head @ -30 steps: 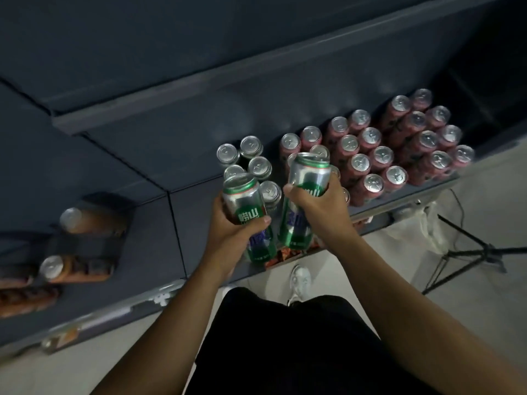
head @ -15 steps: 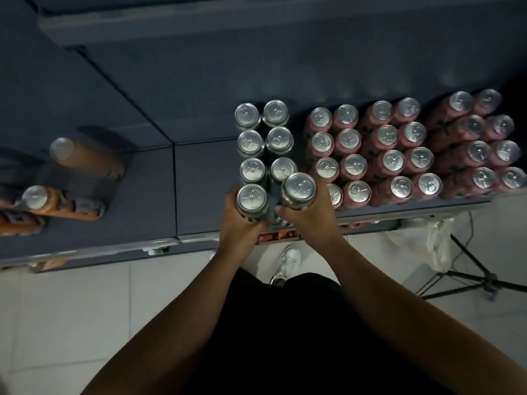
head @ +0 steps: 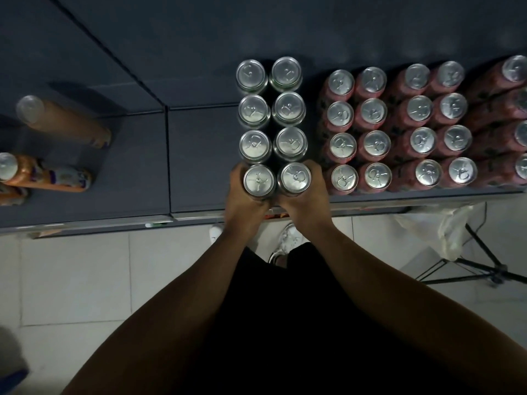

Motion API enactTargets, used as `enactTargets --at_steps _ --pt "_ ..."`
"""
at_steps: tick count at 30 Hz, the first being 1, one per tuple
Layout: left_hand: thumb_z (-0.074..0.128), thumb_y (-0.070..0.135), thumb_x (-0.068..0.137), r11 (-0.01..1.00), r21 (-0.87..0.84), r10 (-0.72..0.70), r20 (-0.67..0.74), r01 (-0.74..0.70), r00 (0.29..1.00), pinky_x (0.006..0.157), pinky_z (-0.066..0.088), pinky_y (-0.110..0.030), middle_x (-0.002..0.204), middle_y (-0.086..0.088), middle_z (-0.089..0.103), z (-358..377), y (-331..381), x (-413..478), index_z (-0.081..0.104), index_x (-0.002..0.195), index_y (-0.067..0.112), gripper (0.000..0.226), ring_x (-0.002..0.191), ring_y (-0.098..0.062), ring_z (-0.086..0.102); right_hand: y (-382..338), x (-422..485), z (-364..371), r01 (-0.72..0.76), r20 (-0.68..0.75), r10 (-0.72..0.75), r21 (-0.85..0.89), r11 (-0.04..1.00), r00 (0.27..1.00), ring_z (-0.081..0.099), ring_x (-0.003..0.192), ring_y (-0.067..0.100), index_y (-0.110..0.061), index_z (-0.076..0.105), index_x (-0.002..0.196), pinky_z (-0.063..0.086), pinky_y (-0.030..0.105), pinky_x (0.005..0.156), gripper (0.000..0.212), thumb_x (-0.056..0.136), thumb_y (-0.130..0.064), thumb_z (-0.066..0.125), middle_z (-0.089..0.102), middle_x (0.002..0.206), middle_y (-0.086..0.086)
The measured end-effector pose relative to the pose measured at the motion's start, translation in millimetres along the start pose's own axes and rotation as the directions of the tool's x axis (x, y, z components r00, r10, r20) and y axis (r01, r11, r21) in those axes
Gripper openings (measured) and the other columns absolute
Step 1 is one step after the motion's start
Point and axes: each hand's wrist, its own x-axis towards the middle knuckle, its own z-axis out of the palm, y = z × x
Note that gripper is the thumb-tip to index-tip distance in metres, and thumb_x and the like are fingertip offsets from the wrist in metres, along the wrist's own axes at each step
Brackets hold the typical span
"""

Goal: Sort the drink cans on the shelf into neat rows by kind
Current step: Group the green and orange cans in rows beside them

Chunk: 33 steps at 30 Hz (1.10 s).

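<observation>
Grips front-left can (head: 258, 180) with left hand (head: 244, 207), front-right can (head: 295, 177) with right hand (head: 307, 207), both upright at the shelf (head: 199, 166) front.

This looks like a shop aisle, or a mock-up of one. A long dark grey shelf (head: 199, 166) of the retail kind carries stock in blocks: a double column of silver-topped cans (head: 253, 108) near its middle, a tight grid of pink cans (head: 373, 143) toward its right end, and orange cans (head: 45, 175) toward its left end. A metal label rail (head: 85, 224) runs along the shelf's front edge. Pale floor tiles (head: 74, 280) lie below the shelf, and a black tripod (head: 496, 273) and a white plastic bag (head: 445, 223) stand under its right end.
</observation>
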Motion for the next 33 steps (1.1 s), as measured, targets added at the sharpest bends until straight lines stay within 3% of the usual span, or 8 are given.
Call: enactTargets --at_steps 6,13,16,21,25,27,29,33 --pt "0.092 0.000 0.065 1.000 0.004 0.000 0.015 0.000 1.000 0.080 0.051 -0.013 0.110 0.007 0.068 -2 1 0 0.044 0.134 0.020 0.087 0.100 -0.002 0.068 1 -2 0 0.053 0.011 -0.053 -0.041 0.998 0.999 0.061 0.100 0.016 -0.026 0.053 0.112 0.054 0.033 0.086 0.065 0.059 -0.012 0.089 0.062 0.110 -0.003" --pt "0.094 0.023 0.066 0.998 0.067 -0.006 0.036 0.004 0.999 0.086 0.055 -0.027 0.119 0.008 0.067 -11 9 -9 0.050 0.129 0.032 0.077 0.106 -0.004 0.067 -8 -11 -8 0.028 0.102 -0.021 -0.072 0.997 0.995 0.059 0.113 0.012 -0.024 0.048 0.134 0.053 0.035 0.098 0.083 0.064 -0.021 0.092 0.056 0.128 0.000" --pt "0.092 0.027 0.072 0.992 0.129 -0.006 0.095 -0.006 0.995 0.083 0.051 -0.015 0.119 0.012 0.066 -21 16 -13 0.050 0.131 0.033 0.073 0.107 0.002 0.064 -19 -18 -13 0.018 0.134 -0.004 -0.107 0.994 0.991 0.053 0.120 0.013 -0.021 0.043 0.141 0.049 0.035 0.102 0.088 0.066 -0.022 0.090 0.053 0.134 0.001" --pt "0.086 0.021 0.079 0.952 0.294 0.039 0.159 -0.086 0.986 0.079 0.042 -0.004 0.115 0.019 0.063 -37 32 -20 0.049 0.127 0.036 0.063 0.104 0.015 0.055 -38 -27 -24 0.100 0.122 -0.078 -0.182 0.978 0.989 0.050 0.124 0.015 -0.020 0.043 0.142 0.050 0.040 0.102 0.074 0.077 -0.019 0.079 0.050 0.140 0.001" --pt "0.081 0.026 0.085 0.890 0.426 0.087 0.185 -0.160 0.979 0.081 0.039 -0.015 0.136 0.017 0.050 -47 50 -34 0.043 0.142 0.033 0.069 0.108 0.014 0.047 -57 -34 -34 0.214 0.160 -0.169 -0.329 0.919 0.972 0.049 0.131 0.025 -0.015 0.035 0.150 0.051 0.045 0.096 0.072 0.088 -0.025 0.072 0.039 0.152 0.004" --pt "0.075 0.030 0.090 0.824 0.533 0.120 0.168 -0.192 0.978 0.089 0.038 -0.025 0.149 0.007 0.047 -53 59 -42 0.038 0.149 0.027 0.070 0.125 -0.006 0.046 -67 -36 -37 0.276 0.184 -0.217 -0.420 0.864 0.959 0.050 0.131 0.029 -0.016 0.035 0.148 0.054 0.049 0.092 0.068 0.090 -0.030 0.068 0.035 0.155 0.003" --pt "0.072 0.029 0.092 0.713 0.656 0.194 0.154 -0.247 0.969 0.095 0.044 -0.037 0.152 0.002 0.046 -60 65 -49 0.038 0.149 0.025 0.066 0.133 -0.023 0.047 -79 -37 -38 0.306 0.233 -0.211 -0.530 0.791 0.949 0.041 0.141 0.032 -0.019 0.033 0.149 0.051 0.052 0.098 0.065 0.093 -0.036 0.061 0.026 0.163 0.003" --pt "0.066 0.030 0.094 0.526 0.814 0.281 0.107 -0.246 0.954 0.108 0.041 -0.056 0.152 -0.002 0.044 -79 71 -57 0.039 0.146 0.023 0.059 0.136 -0.033 0.043 -104 -46 -33 0.364 0.291 -0.224 -0.650 0.667 0.930 0.016 0.155 0.028 -0.025 0.028 0.155 0.035 0.051 0.116 0.067 0.097 -0.044 0.054 0.011 0.170 0.004"
